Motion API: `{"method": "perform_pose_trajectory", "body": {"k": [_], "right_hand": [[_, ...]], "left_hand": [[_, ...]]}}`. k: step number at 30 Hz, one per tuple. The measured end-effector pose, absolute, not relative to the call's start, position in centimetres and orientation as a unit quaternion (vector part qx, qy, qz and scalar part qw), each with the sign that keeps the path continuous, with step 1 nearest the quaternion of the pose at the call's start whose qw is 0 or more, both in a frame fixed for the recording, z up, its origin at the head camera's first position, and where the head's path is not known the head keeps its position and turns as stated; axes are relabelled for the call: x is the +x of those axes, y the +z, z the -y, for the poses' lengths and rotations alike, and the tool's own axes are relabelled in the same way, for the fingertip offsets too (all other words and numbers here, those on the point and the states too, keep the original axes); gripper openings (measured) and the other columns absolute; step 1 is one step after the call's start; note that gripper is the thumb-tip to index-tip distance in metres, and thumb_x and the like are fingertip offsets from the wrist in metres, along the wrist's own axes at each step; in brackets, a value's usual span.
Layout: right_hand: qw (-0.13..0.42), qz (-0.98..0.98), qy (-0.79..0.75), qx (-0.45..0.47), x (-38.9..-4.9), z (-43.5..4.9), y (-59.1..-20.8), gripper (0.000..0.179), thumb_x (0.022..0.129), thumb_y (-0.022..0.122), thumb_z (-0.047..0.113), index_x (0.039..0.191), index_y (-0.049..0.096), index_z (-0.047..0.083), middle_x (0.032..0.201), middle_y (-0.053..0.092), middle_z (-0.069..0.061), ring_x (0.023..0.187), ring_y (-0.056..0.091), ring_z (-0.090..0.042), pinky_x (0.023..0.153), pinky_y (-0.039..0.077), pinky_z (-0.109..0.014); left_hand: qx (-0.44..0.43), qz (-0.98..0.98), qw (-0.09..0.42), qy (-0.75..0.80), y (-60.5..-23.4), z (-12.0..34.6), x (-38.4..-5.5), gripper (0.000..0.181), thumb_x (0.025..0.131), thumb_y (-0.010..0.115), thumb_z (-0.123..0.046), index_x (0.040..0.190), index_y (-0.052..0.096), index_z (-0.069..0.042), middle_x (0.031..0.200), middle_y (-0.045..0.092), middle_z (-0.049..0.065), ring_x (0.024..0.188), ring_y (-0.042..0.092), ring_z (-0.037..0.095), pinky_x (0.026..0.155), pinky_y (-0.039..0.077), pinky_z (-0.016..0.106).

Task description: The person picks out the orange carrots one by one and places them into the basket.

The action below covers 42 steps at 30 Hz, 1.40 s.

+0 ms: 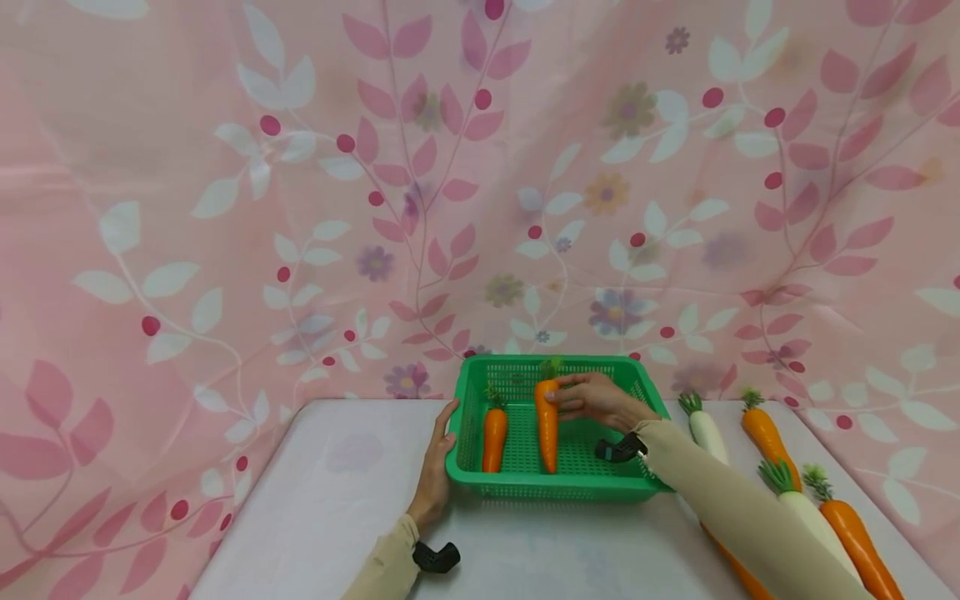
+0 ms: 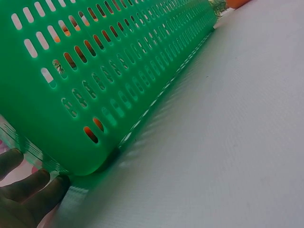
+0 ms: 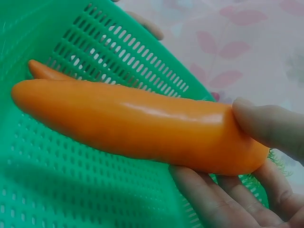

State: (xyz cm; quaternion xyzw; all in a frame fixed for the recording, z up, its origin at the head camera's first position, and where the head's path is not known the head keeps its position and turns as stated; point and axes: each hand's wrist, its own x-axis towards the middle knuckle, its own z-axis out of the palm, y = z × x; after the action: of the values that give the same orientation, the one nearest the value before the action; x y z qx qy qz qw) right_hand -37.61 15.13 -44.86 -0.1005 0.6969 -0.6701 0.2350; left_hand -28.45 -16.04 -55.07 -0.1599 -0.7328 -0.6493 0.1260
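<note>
My right hand (image 1: 596, 398) pinches an orange carrot (image 1: 547, 425) near its leafy top, thumb on one side and fingers on the other. The carrot's tip points down over the floor of a green plastic basket (image 1: 555, 480). A second carrot (image 1: 493, 440) lies inside, toward the basket's left side; its tip shows behind the held one in the right wrist view. Against the outside of the basket's left end rests my left hand (image 1: 433, 475). In the left wrist view, its fingers (image 2: 28, 185) reach out fairly straight along the perforated wall.
To the right of the basket lie white radishes (image 1: 821, 529) and more carrots (image 1: 858, 542) with green tops, partly under the right forearm. The basket stands on a white tabletop (image 1: 337, 475). A pink floral cloth (image 1: 525, 208) hangs behind the table.
</note>
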Motion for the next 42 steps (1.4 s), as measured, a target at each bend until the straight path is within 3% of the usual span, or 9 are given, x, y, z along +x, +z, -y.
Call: {"method": "perform_pose_trajectory", "body": {"k": [12, 24, 34, 42], "right_hand": [[0.247, -0.703, -0.659, -0.104, -37.4, -13.9, -45.4, 0.068, 0.101, 0.071, 0.01, 0.157, 0.037, -0.009, 0.136, 0.069, -0.023, 0.113, 0.075, -0.031, 0.109, 0.051, -0.061], [0.271, -0.689, -0.664, -0.102, -37.2, -12.4, -45.7, 0.064, 0.1, 0.071, 0.005, 0.154, 0.039, -0.011, 0.131, 0.07, -0.022, 0.102, 0.077, -0.028, 0.11, 0.049, -0.063], [0.281, -0.694, -0.656, -0.096, -37.3, -11.9, -45.9, 0.064, 0.101, 0.069, 0.004, 0.154, 0.038, -0.012, 0.14, 0.064, -0.028, 0.103, 0.077, -0.025, 0.114, 0.044, -0.064], [0.282, -0.703, -0.646, -0.097, -37.3, -11.9, -46.1, 0.061, 0.101, 0.068, 0.002, 0.152, 0.039, -0.014, 0.137, 0.066, -0.029, 0.102, 0.077, -0.025, 0.111, 0.049, -0.061]], "left_hand": [[-0.158, 0.734, 0.119, -0.65, -55.1, 16.1, -28.4, 0.056, 0.113, 0.024, -0.03, 0.168, 0.028, -0.028, 0.177, 0.022, 0.001, 0.164, 0.017, 0.035, 0.126, 0.009, 0.073], [-0.154, 0.736, 0.117, -0.649, -55.1, 16.1, -28.4, 0.056, 0.113, 0.024, -0.029, 0.169, 0.028, -0.027, 0.177, 0.022, 0.002, 0.162, 0.022, 0.036, 0.125, 0.012, 0.074], [-0.16, 0.738, 0.117, -0.645, -54.9, 16.2, -28.5, 0.056, 0.113, 0.025, -0.03, 0.169, 0.027, -0.026, 0.177, 0.021, 0.002, 0.161, 0.024, 0.036, 0.125, 0.015, 0.072], [-0.159, 0.739, 0.124, -0.642, -55.2, 16.2, -28.6, 0.055, 0.113, 0.023, -0.029, 0.168, 0.028, -0.029, 0.177, 0.022, 0.002, 0.162, 0.022, 0.037, 0.126, 0.011, 0.073]]}}
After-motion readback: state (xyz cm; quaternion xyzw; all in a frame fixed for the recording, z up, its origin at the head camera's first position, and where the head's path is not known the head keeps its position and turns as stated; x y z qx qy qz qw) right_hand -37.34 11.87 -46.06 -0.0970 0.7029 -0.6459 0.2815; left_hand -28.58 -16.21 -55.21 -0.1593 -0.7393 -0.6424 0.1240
